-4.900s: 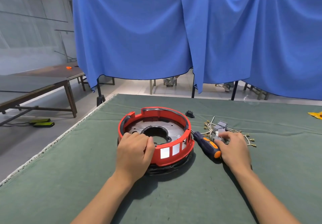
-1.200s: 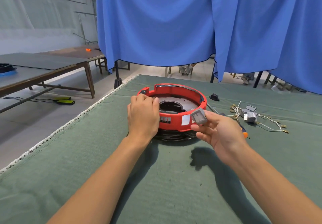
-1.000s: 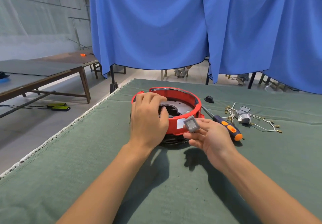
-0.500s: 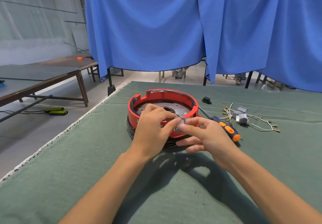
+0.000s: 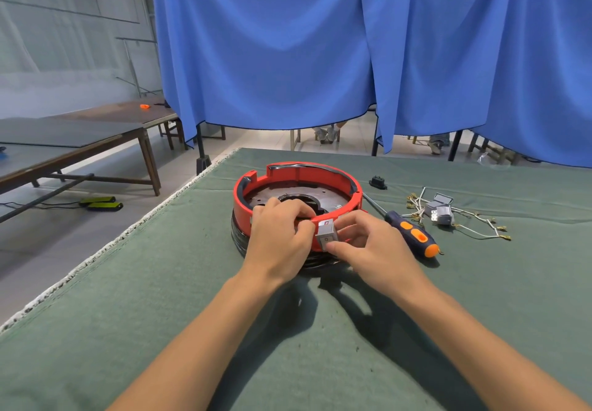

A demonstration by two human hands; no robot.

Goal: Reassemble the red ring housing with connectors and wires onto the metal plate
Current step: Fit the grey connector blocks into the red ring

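Note:
The red ring housing [image 5: 301, 173] sits on a dark metal plate [image 5: 333, 197] in the middle of the green table. My left hand [image 5: 278, 237] grips the ring's near wall, fingers curled over the rim. My right hand [image 5: 368, 247] pinches a small grey switch connector [image 5: 325, 234] between thumb and fingers and holds it against the outside of that near wall. More grey connectors [image 5: 440, 212] with white wires [image 5: 480, 231] lie to the right.
A blue and orange screwdriver [image 5: 410, 233] lies just right of the ring. A small black part [image 5: 378, 182] sits behind it. The table's left edge [image 5: 128, 234] runs diagonally. Blue curtains [image 5: 352, 58] hang behind, and other tables stand at the left.
My right hand picked a grey connector from the pile and carried it left to the ring's near wall. My left hand shifted along the rim to meet it.

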